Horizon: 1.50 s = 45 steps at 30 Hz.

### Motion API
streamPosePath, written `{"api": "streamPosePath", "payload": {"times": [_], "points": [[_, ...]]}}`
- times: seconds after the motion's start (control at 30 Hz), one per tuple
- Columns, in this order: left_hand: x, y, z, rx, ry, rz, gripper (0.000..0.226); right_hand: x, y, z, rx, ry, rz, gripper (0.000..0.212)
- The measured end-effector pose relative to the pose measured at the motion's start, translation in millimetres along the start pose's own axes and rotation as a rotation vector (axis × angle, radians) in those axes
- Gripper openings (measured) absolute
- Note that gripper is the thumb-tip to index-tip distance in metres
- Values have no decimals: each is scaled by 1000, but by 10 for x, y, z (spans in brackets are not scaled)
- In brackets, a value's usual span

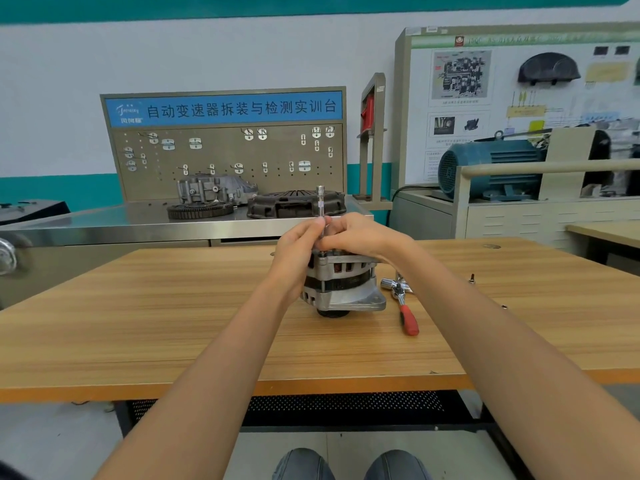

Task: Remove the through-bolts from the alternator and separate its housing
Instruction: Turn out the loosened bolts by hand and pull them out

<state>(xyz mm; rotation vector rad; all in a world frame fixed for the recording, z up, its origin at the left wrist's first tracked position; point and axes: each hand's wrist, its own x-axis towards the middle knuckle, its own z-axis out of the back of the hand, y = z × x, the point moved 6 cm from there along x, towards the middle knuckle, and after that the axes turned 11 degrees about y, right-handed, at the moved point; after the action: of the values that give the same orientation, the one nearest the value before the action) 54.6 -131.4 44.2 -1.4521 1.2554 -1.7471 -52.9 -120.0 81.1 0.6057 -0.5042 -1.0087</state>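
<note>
Standing pulley-down near the middle of the wooden table (138, 306), the alternator (341, 289) is resting with its rear housing uppermost and both halves joined.

Item, hands: the left hand (298, 247) and the right hand (360, 237) are meeting above the alternator's top, fingers of each curling round a slim upright socket extension (321, 206) whose upper end is rising clear of them. The lower end is hidden behind the fingers, so whether it is seating on a bolt head cannot be told.

Item, tools: a ratchet with a red handle (407, 315) is lying on the table just beside the alternator's mounting lug, apart from both hands.

Item, loose parts: two small dark pieces (471, 278) are lying further right on the table; they are too small to identify.

Progress, as a judgement: the work is sitting in the bolt-removal stage, the extension apparently being spun by hand on a loosened bolt. How many bolts are out cannot be counted. Housing separation is not yet begun.
</note>
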Motion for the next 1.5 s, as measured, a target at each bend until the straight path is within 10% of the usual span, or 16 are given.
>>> {"api": "streamPosePath", "payload": {"times": [1.5], "points": [[-9, -18, -6, -19, 34, 5, 17, -27, 2, 21, 39, 4, 20, 16]]}}
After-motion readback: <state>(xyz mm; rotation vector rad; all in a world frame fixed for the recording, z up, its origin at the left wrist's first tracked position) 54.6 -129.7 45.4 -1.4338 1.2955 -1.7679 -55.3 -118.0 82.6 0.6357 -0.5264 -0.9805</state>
